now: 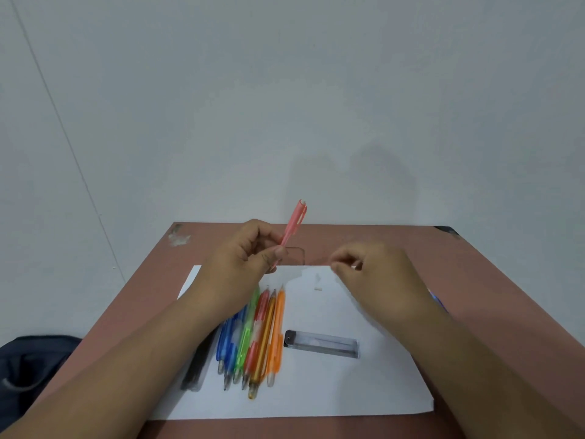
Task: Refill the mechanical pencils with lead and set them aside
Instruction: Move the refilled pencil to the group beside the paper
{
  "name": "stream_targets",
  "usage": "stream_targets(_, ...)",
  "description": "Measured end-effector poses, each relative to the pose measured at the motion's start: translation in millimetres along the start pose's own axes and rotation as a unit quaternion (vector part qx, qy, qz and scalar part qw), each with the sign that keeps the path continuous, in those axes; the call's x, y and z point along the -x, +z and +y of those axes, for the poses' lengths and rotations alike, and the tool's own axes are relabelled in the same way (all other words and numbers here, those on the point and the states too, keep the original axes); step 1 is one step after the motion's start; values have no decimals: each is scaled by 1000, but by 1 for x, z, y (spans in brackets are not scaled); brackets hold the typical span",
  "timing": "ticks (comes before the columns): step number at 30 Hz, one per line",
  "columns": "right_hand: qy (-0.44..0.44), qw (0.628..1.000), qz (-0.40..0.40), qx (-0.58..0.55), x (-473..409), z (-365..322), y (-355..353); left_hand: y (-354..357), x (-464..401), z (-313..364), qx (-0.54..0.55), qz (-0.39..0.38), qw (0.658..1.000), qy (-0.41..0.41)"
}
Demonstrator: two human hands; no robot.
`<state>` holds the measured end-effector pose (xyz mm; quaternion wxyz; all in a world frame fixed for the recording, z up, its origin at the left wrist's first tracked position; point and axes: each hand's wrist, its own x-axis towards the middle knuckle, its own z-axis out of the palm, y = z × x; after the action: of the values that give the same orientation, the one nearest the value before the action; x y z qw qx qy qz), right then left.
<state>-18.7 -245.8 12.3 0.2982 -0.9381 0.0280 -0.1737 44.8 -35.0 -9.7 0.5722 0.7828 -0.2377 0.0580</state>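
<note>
Refilling: our left hand (243, 248) clamps the pink pencil (292, 228); right hand (376, 274) pinches something small, unidentifiable; insertion next, we judge.

You are seeing bare paper (332, 388) lying open between the pencils (253, 337) and the lead case (323, 343).

A plain pale grey-white wall (285, 90) fills the upper part of the view, lit evenly and softly. A thin vertical seam (60, 122), perhaps a corner, is seen slanting down its left side. A reddish-brown table (474, 274) is set flush against the wall; a scuffed whitish patch (179, 238) is seen at its far left corner and a dark mark (446, 230) at its far right corner. A dark blue bag (28, 369) is seen low beside the table's left edge.
</note>
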Motion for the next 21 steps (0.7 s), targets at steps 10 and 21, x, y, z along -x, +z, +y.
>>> stream_targets(10, -6, 989, -119, 90, -3, -2, 18, -6, -1, -1, -116, 66, 990, -37)
stream_targets(21, -135, 977, 156, -58, -2, 3, 10, -9, -1, 0, -159, 58, 985, -18)
